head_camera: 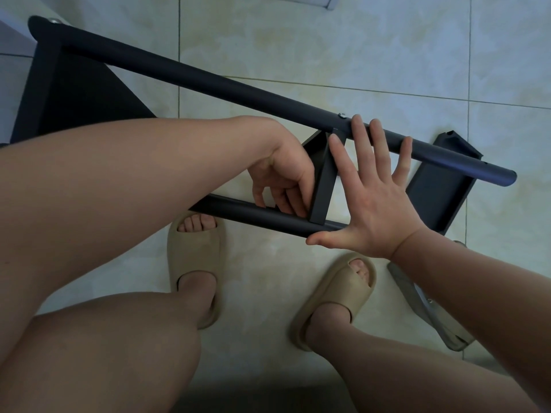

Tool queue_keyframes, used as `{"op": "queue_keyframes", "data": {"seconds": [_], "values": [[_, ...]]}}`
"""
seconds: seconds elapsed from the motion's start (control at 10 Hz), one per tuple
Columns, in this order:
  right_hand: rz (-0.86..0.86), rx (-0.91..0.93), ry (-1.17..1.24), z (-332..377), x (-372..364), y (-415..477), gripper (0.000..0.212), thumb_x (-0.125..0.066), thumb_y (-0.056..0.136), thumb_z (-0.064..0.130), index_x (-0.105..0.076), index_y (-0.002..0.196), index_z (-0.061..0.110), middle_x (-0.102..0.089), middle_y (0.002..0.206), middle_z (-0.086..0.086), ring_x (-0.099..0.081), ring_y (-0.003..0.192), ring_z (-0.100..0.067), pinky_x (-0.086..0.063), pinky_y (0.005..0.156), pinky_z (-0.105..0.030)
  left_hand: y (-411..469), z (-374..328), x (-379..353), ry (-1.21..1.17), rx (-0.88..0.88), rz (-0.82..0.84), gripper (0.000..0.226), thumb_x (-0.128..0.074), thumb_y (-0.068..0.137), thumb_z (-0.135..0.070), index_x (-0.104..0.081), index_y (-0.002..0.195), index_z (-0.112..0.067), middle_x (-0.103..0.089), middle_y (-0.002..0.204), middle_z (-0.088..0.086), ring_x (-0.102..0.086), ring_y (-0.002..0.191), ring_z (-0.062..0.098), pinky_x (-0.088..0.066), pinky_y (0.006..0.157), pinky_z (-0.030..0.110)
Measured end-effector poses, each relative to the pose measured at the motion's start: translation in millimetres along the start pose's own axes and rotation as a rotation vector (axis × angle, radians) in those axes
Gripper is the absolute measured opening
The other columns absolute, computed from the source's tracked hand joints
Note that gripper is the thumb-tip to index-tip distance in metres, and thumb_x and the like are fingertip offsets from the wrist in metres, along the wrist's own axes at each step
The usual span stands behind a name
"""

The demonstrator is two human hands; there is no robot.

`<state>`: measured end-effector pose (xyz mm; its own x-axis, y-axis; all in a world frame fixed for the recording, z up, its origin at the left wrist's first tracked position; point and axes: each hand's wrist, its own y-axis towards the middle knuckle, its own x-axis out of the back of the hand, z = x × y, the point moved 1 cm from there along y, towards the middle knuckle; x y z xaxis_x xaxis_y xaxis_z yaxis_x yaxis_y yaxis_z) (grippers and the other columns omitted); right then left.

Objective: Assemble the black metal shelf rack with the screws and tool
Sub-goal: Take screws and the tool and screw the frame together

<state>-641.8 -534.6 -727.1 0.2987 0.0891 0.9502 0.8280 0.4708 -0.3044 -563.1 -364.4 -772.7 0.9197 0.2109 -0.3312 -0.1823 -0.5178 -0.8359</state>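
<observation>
Left hand (280, 177) curled, gripping shelf (323, 186) by near tube (235, 208). Right hand (372, 201) splayed flat, touching far tube (208, 80).

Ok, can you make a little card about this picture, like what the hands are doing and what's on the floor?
left hand: curled round the black crosspiece by the lower tube
right hand: open, fingers spread on the upper tube
screw: in the upper tube, where the crosspiece meets it
floor: pale tiles, a loose black tray at right
feet: beige slippers
</observation>
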Motion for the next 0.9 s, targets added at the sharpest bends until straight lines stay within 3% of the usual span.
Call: {"op": "queue_keyframes", "data": {"seconds": [0.1, 0.3, 0.5, 0.7, 0.9], "values": [[-0.005, 0.003, 0.001, 0.0, -0.4, 0.1, 0.137, -0.034, 0.063, 0.103, -0.007, 0.163, 0.014, 0.004, 0.169, -0.020, 0.009, 0.155, -0.042, 0.008, 0.115, -0.073, 1.7, 1.3, -0.4, 0.007, 0.005, -0.026, 0.024, -0.067, 0.090, -0.025, -0.073, 0.113, -0.022, -0.075, 0.100, -0.006, -0.064, 0.113, 0.017, -0.047, 0.098, 0.051], [-0.006, 0.004, -0.006, -0.8, -0.4, -0.1, 0.136, -0.031, 0.065, 0.104, -0.007, 0.163, 0.013, 0.004, 0.169, -0.020, 0.009, 0.155, -0.042, 0.007, 0.115, -0.075, 0.0, -0.4, 1.4, 0.010, -0.015, 0.006, 0.016, -0.066, 0.089, -0.019, -0.077, 0.100, -0.021, -0.075, 0.103, -0.003, -0.065, 0.109, 0.016, -0.050, 0.092, 0.042], [-0.016, 0.008, 0.003, -1.2, -1.6, 0.1, 0.136, -0.033, 0.064, 0.103, -0.006, 0.163, 0.014, 0.004, 0.169, -0.019, 0.008, 0.155, -0.042, 0.009, 0.115, -0.072, 2.7, 0.6, 0.4, 0.026, -0.021, -0.031, 0.020, -0.067, 0.090, -0.024, -0.074, 0.109, -0.022, -0.076, 0.100, -0.005, -0.067, 0.108, 0.015, -0.050, 0.092, 0.042], [-0.011, 0.004, 0.008, -1.7, -1.6, 0.4, 0.137, -0.034, 0.063, 0.103, -0.008, 0.163, 0.014, 0.004, 0.169, -0.020, 0.009, 0.155, -0.041, 0.008, 0.115, -0.073, 0.0, -1.9, 2.8, 0.031, -0.034, 0.004, 0.018, -0.067, 0.089, -0.017, -0.076, 0.105, -0.020, -0.075, 0.108, -0.002, -0.066, 0.111, 0.015, -0.051, 0.095, 0.043], [-0.012, 0.005, 0.009, -2.1, -1.7, 0.0, 0.137, -0.033, 0.064, 0.104, -0.007, 0.163, 0.014, 0.004, 0.169, -0.020, 0.009, 0.155, -0.042, 0.008, 0.115, -0.074, 1.3, -1.2, 1.2, 0.061, -0.003, -0.031, 0.026, -0.068, 0.091, -0.027, -0.072, 0.115, -0.022, -0.076, 0.103, -0.005, -0.066, 0.112, 0.015, -0.051, 0.092, 0.045]]}}
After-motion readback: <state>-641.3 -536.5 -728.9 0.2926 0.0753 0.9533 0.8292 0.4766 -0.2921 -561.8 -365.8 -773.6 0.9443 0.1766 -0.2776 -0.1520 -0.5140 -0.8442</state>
